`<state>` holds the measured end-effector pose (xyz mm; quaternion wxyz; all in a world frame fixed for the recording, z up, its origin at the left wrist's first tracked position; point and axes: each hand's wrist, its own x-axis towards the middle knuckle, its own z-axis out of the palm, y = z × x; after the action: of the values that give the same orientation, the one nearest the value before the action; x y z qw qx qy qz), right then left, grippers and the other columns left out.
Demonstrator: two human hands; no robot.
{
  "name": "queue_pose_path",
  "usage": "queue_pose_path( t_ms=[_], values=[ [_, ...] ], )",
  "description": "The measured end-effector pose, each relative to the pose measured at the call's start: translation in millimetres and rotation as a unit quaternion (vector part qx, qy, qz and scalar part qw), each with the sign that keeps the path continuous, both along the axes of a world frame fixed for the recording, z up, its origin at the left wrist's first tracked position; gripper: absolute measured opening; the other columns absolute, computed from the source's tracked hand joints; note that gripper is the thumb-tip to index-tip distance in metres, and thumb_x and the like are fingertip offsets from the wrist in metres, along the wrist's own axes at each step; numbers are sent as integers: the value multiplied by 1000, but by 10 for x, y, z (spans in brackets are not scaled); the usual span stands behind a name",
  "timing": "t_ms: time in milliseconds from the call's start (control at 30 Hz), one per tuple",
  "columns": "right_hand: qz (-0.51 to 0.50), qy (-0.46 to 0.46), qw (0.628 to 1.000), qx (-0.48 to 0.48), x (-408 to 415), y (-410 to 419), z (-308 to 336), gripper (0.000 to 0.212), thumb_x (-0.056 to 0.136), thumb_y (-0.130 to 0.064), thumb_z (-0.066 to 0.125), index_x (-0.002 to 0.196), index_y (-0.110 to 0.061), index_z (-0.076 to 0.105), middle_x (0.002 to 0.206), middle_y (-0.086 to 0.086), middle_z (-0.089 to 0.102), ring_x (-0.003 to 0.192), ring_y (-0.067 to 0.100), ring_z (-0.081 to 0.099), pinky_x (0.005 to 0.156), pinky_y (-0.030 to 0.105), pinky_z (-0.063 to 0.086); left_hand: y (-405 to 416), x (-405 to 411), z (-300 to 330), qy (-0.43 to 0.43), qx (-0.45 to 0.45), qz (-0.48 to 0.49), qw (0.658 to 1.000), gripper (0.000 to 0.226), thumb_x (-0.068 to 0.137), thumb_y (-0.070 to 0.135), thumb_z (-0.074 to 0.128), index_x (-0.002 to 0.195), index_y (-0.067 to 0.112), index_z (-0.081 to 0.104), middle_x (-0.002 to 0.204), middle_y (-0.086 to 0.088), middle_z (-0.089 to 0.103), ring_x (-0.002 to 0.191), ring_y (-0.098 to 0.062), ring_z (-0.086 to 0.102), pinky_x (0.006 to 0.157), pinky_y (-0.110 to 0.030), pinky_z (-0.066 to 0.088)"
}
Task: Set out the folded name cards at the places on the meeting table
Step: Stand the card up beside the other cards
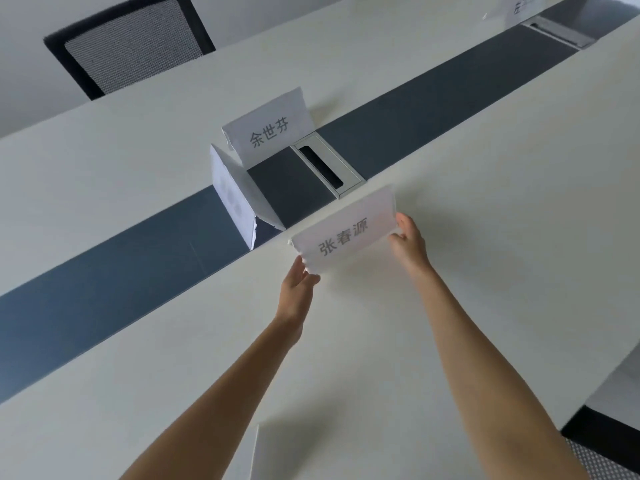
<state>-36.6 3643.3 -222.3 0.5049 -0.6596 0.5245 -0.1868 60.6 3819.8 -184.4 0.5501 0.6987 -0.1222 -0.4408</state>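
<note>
A folded white name card [346,233] with grey printed characters stands on the white meeting table [485,188], near the dark centre strip [104,268]. My left hand [298,289] touches its lower left corner and my right hand [408,242] pinches its right edge. A second name card [270,128] stands upright beyond the strip, facing me. A third folded card [235,199] stands sideways on the strip, left of the one I hold. Another white card [256,452] shows edge-on at the bottom, between my forearms.
A metal cable port [329,166] is set into the strip just behind the held card, and another one [554,29] lies at the far right. A black mesh chair [131,43] stands beyond the table. Another chair [602,448] shows at the lower right.
</note>
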Motion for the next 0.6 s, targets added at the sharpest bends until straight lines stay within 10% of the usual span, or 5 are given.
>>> queue_pose_path(
  t_ms=[400, 600],
  values=[
    [18, -6, 1000, 8, 234, -443, -149, 57, 78, 1, 34, 131, -18, 41, 139, 5, 48, 130, 22, 41, 107, 39, 34, -369, 261, -85, 0, -28, -13, 1000, 39, 89, 6, 37, 111, 38, 38, 105, 19, 53, 116, -14, 42, 98, -28, 28],
    [-34, -60, 997, 18, 96, -11, -178, 51, 82, 5, 35, 130, -10, 42, 139, 8, 47, 127, 20, 45, 105, 32, 35, -57, 376, -93, -2, 47, -15, 999, 47, 91, 12, 42, 137, 12, 35, 140, -7, 45, 123, -20, 45, 105, -32, 35]
  ],
)
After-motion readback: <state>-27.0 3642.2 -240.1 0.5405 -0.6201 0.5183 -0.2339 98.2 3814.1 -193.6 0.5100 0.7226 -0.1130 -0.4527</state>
